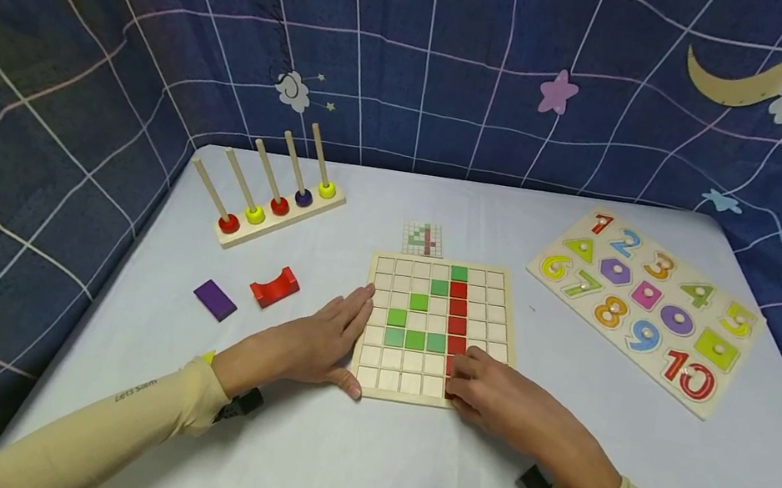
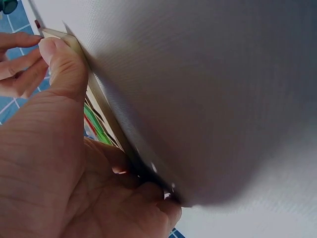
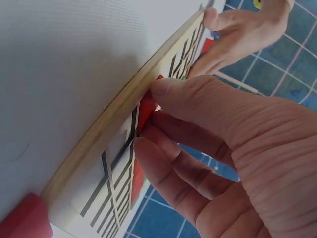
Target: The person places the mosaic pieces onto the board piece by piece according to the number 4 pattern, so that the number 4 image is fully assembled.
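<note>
A wooden grid board (image 1: 401,396) lies on the table with green tiles (image 1: 415,339) and a column of red tiles (image 1: 456,326) in its squares. My right hand (image 1: 500,399) is at the column's near end, and in the right wrist view its thumb and fingers pinch a red tile (image 3: 147,105) that stands tilted at the board's near edge. My left hand (image 1: 311,342) rests along the board's left side, fingers extended, thumb at the near corner. Beyond the board lies a small pattern card (image 1: 422,239) with green and red squares.
Behind on the left stands a peg stacker (image 1: 281,215) with coloured rings. A red arch block (image 1: 275,288) and a purple block (image 1: 215,299) lie left of the board. A number puzzle (image 1: 642,311) is at right. A red piece (image 3: 25,218) lies near the board's corner.
</note>
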A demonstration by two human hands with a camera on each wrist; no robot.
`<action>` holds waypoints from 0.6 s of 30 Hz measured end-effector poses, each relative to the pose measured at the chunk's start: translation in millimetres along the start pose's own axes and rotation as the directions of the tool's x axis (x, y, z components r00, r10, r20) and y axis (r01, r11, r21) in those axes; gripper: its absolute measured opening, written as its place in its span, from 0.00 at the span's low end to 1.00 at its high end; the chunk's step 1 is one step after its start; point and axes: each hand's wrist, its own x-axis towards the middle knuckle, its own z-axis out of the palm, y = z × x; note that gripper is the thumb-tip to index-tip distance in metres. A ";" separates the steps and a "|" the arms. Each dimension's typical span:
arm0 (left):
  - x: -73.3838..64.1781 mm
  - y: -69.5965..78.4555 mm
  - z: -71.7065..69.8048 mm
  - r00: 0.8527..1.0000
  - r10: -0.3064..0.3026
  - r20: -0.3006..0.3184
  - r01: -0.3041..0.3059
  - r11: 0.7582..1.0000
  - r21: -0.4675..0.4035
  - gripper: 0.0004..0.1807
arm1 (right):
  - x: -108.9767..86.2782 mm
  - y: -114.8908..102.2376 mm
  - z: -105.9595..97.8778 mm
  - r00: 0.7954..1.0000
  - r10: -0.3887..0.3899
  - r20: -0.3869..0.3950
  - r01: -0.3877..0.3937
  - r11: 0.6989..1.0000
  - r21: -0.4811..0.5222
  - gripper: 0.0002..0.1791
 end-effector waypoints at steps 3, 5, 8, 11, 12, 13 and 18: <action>-0.5 0.7 0.5 1.000 -0.003 -0.001 0.003 1.000 0.006 0.74 | -2.1 1.6 -3.3 1.000 -0.004 0.026 0.003 1.000 0.031 0.06; -0.4 1.0 0.6 1.000 -0.001 -0.002 0.001 1.000 0.011 0.74 | -5.1 4.0 -6.2 0.999 -0.014 0.030 0.012 0.998 0.058 0.06; -0.1 0.8 1.1 1.000 0.003 -0.003 -0.003 1.000 0.018 0.74 | -10.7 8.7 -11.2 0.999 -0.034 0.028 0.032 0.995 0.095 0.09; 0.8 0.1 2.0 1.000 0.008 -0.003 -0.008 1.000 0.023 0.74 | -15.7 11.3 -16.3 0.999 -0.038 0.002 0.037 0.994 0.103 0.12; 1.1 -0.1 2.2 1.000 0.008 -0.003 -0.008 1.000 0.024 0.73 | -17.1 12.0 -18.0 0.999 -0.033 0.000 0.033 0.994 0.108 0.13; 1.3 -0.2 2.2 1.000 0.008 -0.003 -0.008 1.000 0.027 0.73 | -18.4 12.7 -19.9 1.000 -0.029 -0.005 0.029 0.994 0.109 0.13; 1.1 -0.3 2.3 1.000 0.012 -0.008 -0.012 1.000 0.023 0.73 | -24.7 15.3 -27.2 1.000 -0.020 -0.024 0.021 0.997 0.071 0.15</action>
